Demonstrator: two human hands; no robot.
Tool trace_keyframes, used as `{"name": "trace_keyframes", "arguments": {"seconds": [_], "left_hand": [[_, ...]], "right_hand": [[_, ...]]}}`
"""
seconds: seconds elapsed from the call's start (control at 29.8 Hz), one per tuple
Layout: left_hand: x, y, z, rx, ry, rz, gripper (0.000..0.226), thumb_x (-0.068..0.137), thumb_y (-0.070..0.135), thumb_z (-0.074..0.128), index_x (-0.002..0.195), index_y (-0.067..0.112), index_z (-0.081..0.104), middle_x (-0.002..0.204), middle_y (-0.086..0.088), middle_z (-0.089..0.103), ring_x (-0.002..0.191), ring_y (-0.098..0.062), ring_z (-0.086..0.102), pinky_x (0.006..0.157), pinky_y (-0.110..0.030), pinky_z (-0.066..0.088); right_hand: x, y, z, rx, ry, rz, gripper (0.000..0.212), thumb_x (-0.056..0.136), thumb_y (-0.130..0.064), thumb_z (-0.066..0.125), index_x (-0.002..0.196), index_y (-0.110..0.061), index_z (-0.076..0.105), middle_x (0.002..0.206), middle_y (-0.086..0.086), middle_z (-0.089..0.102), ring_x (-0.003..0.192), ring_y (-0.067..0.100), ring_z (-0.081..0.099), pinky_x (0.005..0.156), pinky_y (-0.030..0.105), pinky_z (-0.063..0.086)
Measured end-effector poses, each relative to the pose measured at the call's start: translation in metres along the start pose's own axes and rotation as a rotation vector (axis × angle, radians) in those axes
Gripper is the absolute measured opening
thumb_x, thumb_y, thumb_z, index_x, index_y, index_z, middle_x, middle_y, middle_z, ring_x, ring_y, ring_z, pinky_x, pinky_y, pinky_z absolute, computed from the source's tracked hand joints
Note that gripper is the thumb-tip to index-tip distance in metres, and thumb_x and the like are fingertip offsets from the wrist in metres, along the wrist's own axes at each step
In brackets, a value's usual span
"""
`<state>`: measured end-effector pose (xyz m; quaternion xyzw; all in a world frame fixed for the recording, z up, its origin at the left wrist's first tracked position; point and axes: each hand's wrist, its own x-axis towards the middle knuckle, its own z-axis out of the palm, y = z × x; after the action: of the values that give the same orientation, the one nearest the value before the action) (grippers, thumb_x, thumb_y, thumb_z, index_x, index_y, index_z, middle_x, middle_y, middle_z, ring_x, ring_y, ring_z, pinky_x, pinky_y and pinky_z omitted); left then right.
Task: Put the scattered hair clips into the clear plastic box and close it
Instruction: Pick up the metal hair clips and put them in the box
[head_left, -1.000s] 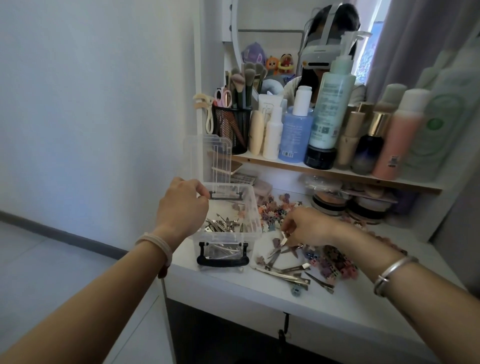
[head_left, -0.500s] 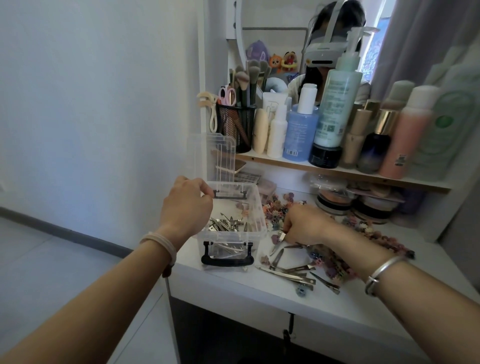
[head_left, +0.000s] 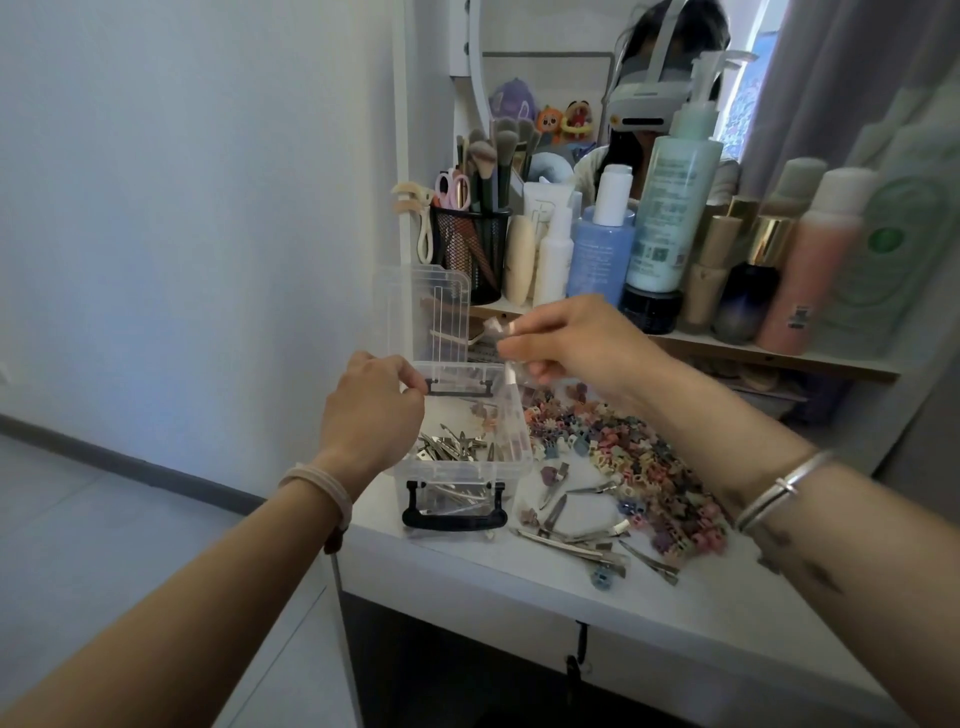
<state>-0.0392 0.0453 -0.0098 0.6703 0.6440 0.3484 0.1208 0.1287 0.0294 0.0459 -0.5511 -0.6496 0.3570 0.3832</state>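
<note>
The clear plastic box (head_left: 511, 457) stands at the left end of the white table, its lid (head_left: 423, 312) upright and open. Several silver clips lie inside it. My left hand (head_left: 371, 415) grips the box's left rim. My right hand (head_left: 566, 343) is raised above the box's far right corner and pinches silver hair clips (head_left: 506, 364) that hang down, blurred. More silver clips (head_left: 576, 535) lie on the table to the right of the box, beside a heap of small coloured claw clips (head_left: 634, 457).
A shelf (head_left: 779, 353) behind holds bottles, tubes and a black mesh brush cup (head_left: 470, 249). A mirror stands above it. The table's front edge (head_left: 519, 587) runs close below the loose clips; the floor drops away on the left.
My right hand has lifted off the table with silver clips and moved up and left over the box. My left hand has stayed on the box's rim.
</note>
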Motion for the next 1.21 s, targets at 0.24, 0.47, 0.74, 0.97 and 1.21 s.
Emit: {"name": "trace_keyframes", "arguments": {"seconds": [0.24,0.47,0.74,0.97,1.21], "left_hand": [[0.000,0.001,0.000,0.002,-0.004,0.004,0.022,0.090,0.011,0.044,0.098,0.014,0.065,0.123,-0.010,0.047,0.098,-0.023,0.048,0.081,-0.025,0.029],[-0.001,0.001,-0.001,0.002,-0.008,0.002,0.021,0.091,0.012,0.044,0.098,0.014,0.064,0.123,-0.011,0.047,0.099,-0.025,0.049,0.083,-0.027,0.030],[-0.001,0.001,0.000,0.005,-0.005,0.001,0.021,0.091,0.011,0.044,0.098,0.014,0.064,0.122,-0.011,0.047,0.099,-0.025,0.049,0.081,-0.026,0.029],[-0.001,0.001,0.000,0.002,-0.001,-0.002,0.021,0.090,0.011,0.045,0.096,0.015,0.064,0.122,-0.010,0.048,0.105,-0.027,0.051,0.081,-0.026,0.029],[-0.001,0.000,0.000,0.002,-0.009,-0.003,0.022,0.090,0.011,0.044,0.096,0.015,0.065,0.123,-0.010,0.047,0.100,-0.026,0.050,0.081,-0.026,0.029]], "right_hand": [[-0.004,0.005,-0.005,-0.140,-0.072,0.028,0.021,0.085,-0.013,0.061,0.105,-0.010,0.066,0.080,-0.003,0.066,0.070,0.006,0.064,0.066,0.013,0.055],[-0.018,0.067,-0.017,-0.972,-0.290,0.017,0.021,0.082,-0.013,0.064,0.103,-0.014,0.069,0.099,-0.004,0.068,0.081,0.006,0.056,0.078,0.017,0.047],[-0.013,0.085,0.000,-1.110,-0.302,0.056,0.022,0.077,-0.005,0.053,0.094,0.000,0.066,0.101,0.019,0.068,0.093,0.035,0.064,0.063,0.036,0.050],[-0.012,0.074,0.000,-1.012,-0.276,-0.169,0.014,0.083,-0.015,0.059,0.092,-0.019,0.069,0.102,-0.006,0.064,0.090,0.009,0.053,0.087,0.025,0.045],[-0.012,0.081,0.000,-1.045,-0.297,-0.078,0.015,0.087,-0.012,0.056,0.096,-0.018,0.066,0.095,-0.002,0.065,0.094,0.015,0.056,0.081,0.023,0.043]]}}
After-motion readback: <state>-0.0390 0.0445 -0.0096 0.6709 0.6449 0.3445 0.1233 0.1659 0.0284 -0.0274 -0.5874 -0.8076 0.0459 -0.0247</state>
